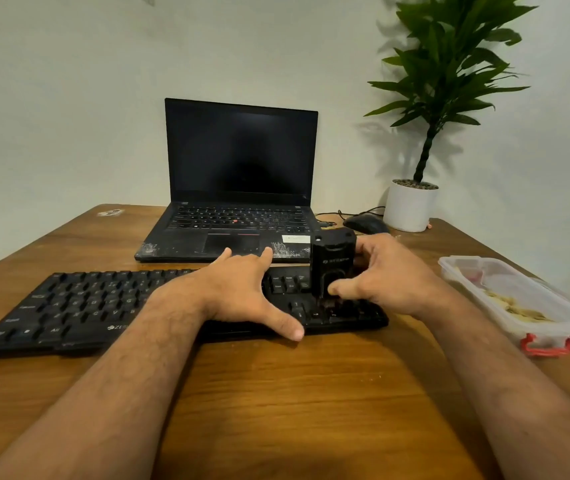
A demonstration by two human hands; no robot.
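Observation:
A black keyboard (pixel 79 306) lies across the wooden table (pixel 276 393) in front of me. My left hand (pixel 242 292) rests flat on the keyboard's right half, fingers straight and spread, thumb over the front edge. My right hand (pixel 387 278) grips a small black upright device (pixel 332 265), thumb on its front and fingers behind it. The device's lower end sits on the keys at the keyboard's right end. What is under the device is hidden.
An open black laptop (pixel 242 188) with a dark screen stands behind the keyboard. A black mouse (pixel 363 223) with a cable and a potted plant (pixel 411 206) are at the back right. A clear plastic box (pixel 518 303) with red clips sits at the right edge.

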